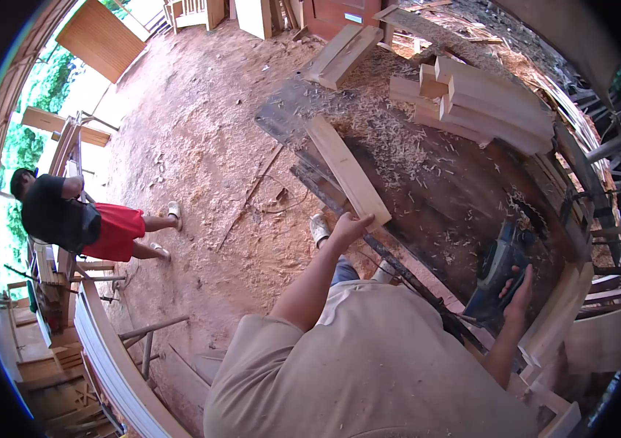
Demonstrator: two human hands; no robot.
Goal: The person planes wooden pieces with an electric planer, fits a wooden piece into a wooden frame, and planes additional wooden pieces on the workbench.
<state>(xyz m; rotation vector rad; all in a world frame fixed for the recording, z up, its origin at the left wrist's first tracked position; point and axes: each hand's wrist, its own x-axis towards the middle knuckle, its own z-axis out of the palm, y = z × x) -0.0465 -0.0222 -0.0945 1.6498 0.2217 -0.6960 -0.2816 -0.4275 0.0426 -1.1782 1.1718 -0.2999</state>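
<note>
My left hand (351, 229) is closed on the near end of a pale wooden board (347, 172). This board lies at a slant across the edge of the dark workbench (464, 190), its far end pointing away from me. On the right, my right hand (518, 293) wraps round the handle of a dark electric planer (497, 270), which rests on the bench top. Part of the grip is hidden behind the tool's body. Curled wood shavings (405, 150) are scattered over the bench beyond the board.
Planed timbers (497, 106) are stacked at the bench's far right, with two shorter pieces (343, 55) at its far end. A long board (559, 314) lies at the right edge. Another person (69, 215) stands at left by more timber. Sawdust covers the ground (201, 139).
</note>
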